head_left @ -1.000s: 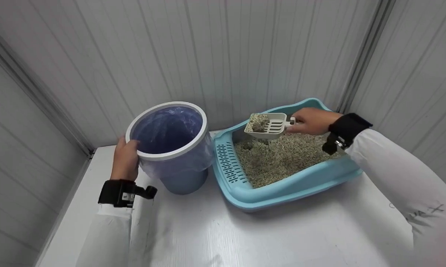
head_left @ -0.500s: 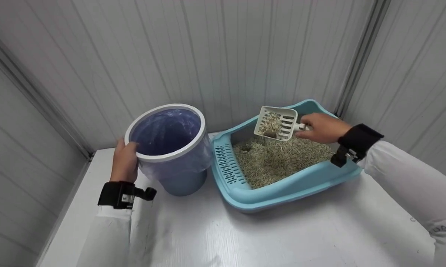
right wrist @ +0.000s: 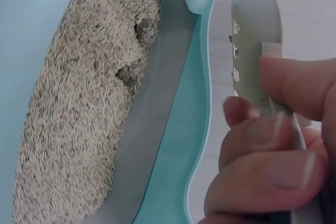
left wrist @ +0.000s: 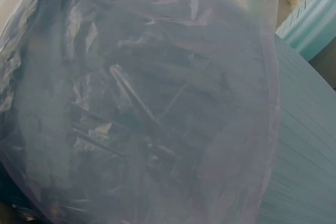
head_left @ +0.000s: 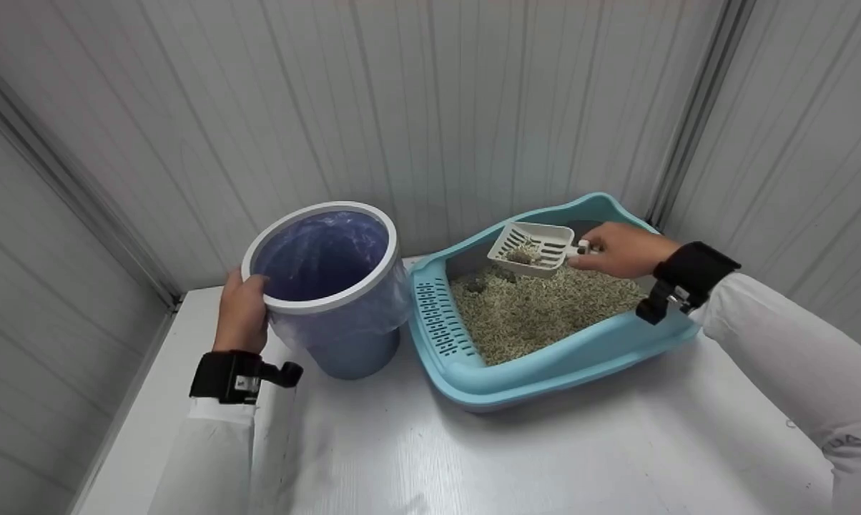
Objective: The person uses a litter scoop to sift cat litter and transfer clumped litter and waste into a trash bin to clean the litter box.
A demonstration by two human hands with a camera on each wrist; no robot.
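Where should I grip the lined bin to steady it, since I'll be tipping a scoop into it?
Grip the bin at its white rim, from the side away from the litter box, as the left hand does. That keeps the mouth open toward the scoop.

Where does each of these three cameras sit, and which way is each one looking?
Head: worn on the head, looking forward and down at the bin, litter tray, scoop, left hand and right hand; both sleeves show.
Left wrist: on the left wrist, pressed close to the bin's plastic liner; no hand shows.
Right wrist: on the right wrist, looking past the fingers gripping the scoop handle, down into the litter.
Shared: head and right wrist both show tray, litter and scoop.
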